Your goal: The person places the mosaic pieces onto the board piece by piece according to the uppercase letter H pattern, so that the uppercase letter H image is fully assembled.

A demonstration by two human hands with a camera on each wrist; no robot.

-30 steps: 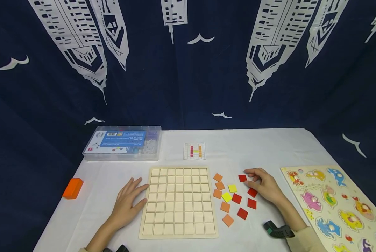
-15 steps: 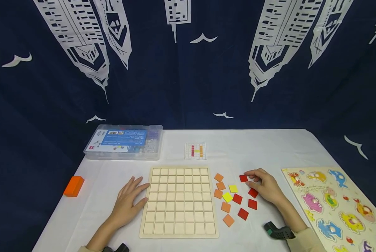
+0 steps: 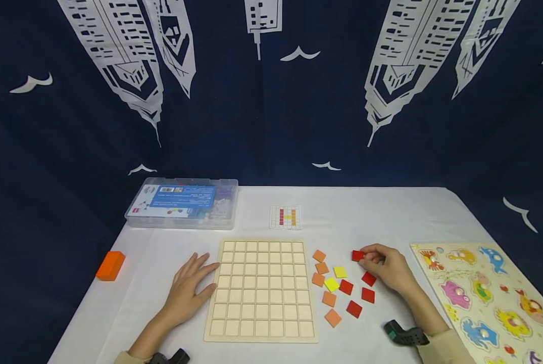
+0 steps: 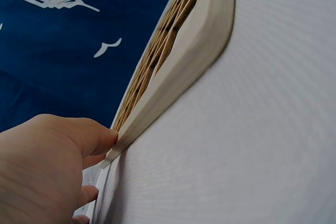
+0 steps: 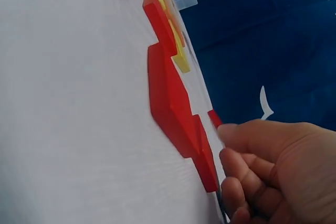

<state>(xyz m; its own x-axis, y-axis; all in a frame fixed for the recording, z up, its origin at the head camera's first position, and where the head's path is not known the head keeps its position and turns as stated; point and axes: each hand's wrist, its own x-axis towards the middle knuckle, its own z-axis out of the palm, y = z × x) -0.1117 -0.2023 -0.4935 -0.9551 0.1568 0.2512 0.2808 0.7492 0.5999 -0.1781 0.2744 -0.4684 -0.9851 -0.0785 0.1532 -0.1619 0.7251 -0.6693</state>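
Observation:
A pale wooden grid board [image 3: 261,336] lies in the middle of the white table. My left hand [image 3: 185,293] rests flat at its left edge, fingers extended; the left wrist view shows fingertips touching the board's side [image 4: 157,106]. Right of the board, my right hand [image 3: 389,265] pinches a red square tile [image 3: 357,256] between thumb and fingers. Only a corner of that red tile [image 5: 214,119] shows in the right wrist view. Around it lie several more red tiles [image 3: 368,295], two yellow tiles [image 3: 332,284] and several orange tiles [image 3: 329,299].
Behind the board lies a small pattern card [image 3: 285,217] with red, yellow and orange squares. A clear plastic case [image 3: 182,205] sits at the back left, an orange block [image 3: 110,266] at the left edge. An animal peg puzzle [image 3: 485,283] lies at the right.
My right hand has closed its fingertips on the red tile and drawn it slightly to the right. My left hand stays at the board's edge. The head view has shifted a little.

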